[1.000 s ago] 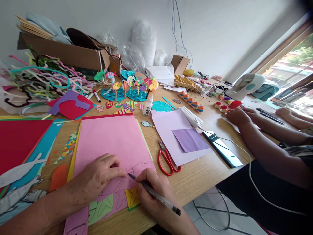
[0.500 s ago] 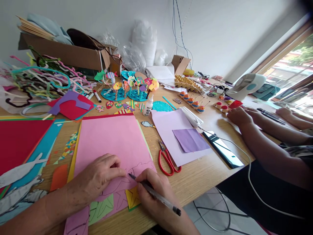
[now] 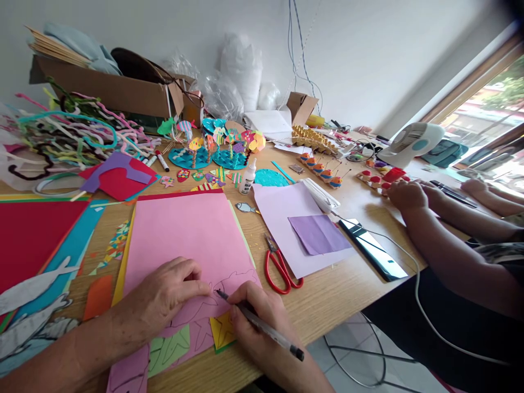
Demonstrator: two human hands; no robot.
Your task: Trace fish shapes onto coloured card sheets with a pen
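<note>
Slightly toward the tabletop's (image 3: pixel 323 305) right edge, a co-worker's hand (image 3: pixel 407 196) has shifted. Near the front edge, the right hand (image 3: pixel 264 308) pinches a slim, clear-barrelled pen (image 3: pixel 272 333), tip at fish outlines on pink paper (image 3: pixel 180 234); the left hand (image 3: pixel 172 286) rests there, its grip unclear. Bare wood lies between scissors (image 3: pixel 279 270) and front edge.

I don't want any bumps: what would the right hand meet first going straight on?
Most likely the left hand: the pen in the right hand points toward it, though depth is unclear.
</note>
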